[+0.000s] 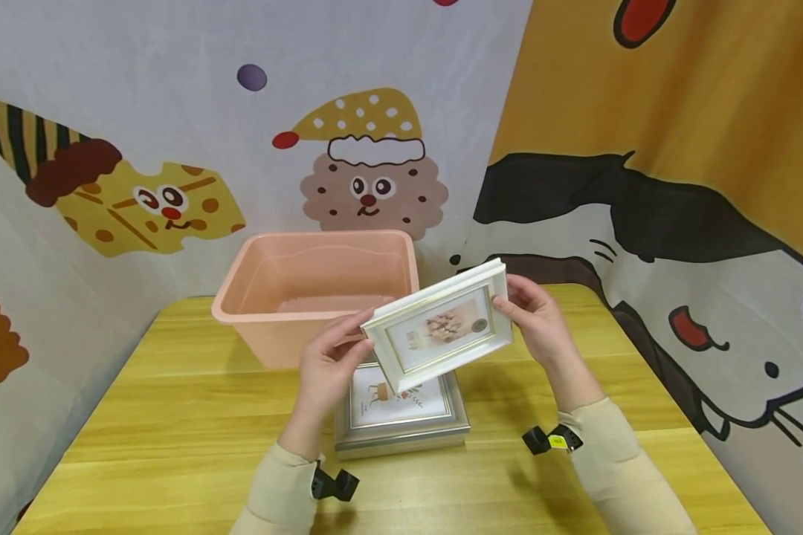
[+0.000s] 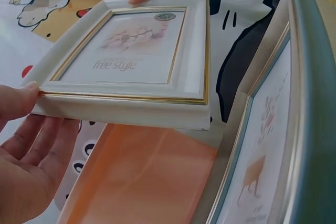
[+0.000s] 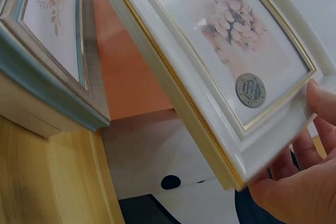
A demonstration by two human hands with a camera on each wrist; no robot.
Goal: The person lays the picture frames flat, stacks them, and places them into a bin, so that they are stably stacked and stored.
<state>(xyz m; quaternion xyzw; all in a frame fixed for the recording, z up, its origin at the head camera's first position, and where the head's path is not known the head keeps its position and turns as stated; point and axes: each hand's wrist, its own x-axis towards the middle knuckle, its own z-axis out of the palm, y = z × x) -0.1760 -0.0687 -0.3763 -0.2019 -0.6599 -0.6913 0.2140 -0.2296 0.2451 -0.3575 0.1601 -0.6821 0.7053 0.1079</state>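
Note:
Between both hands, a white picture frame (image 1: 442, 327) with a thin gold inner line is held tilted in the air. The left hand (image 1: 331, 364) pinches its left end, thumb on the front and fingers behind. At the other end, the right hand (image 1: 538, 319) grips the border with its thumb on the face. A flower print and a round sticker show behind the glass in the right wrist view. Below, a silver-grey picture frame (image 1: 408, 435) lies face up on the table, partly covered by the white one; whether anything is stacked under it I cannot tell.
A pink plastic bin (image 1: 314, 319) stands at the table's back left, right behind the frames. The wood-grain table (image 1: 174, 446) ends at a cartoon-printed cloth wall (image 1: 194, 96). Small black cameras (image 1: 334, 483) are strapped on both wrists.

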